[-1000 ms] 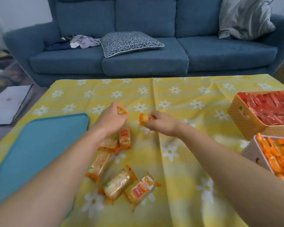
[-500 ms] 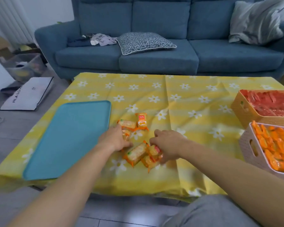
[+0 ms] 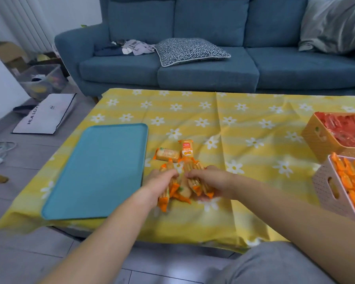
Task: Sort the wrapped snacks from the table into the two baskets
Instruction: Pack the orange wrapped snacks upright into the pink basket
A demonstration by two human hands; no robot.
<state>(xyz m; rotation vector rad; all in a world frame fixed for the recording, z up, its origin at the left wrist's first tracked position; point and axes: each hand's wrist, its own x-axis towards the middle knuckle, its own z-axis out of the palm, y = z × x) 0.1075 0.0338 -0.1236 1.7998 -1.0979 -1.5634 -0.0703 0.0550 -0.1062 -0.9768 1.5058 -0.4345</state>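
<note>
Several orange-wrapped snacks (image 3: pixel 182 191) are bunched together between my two hands near the front middle of the yellow daisy tablecloth (image 3: pixel 244 124). My left hand (image 3: pixel 162 181) is closed on the left side of the bunch, my right hand (image 3: pixel 210 180) on the right side. Two more wrapped snacks lie just beyond: one flat (image 3: pixel 166 154), one with a label facing up (image 3: pixel 186 148). At the right edge stand an orange basket (image 3: pixel 318 140) filled with red packets and a white basket (image 3: pixel 328 187) filled with orange packets.
A teal tray (image 3: pixel 103 171) lies on the left part of the table. A blue sofa (image 3: pixel 203 74) with cushions stands behind the table. A flat bag (image 3: pixel 45 113) and a clear bin (image 3: pixel 43 80) sit on the floor at the left. My grey-trousered knee (image 3: pixel 271 263) is below the table's front edge.
Both hands came back toward the front edge and gathered the loose snacks into one bunch. The view pulled back, showing more floor and the table's near edge.
</note>
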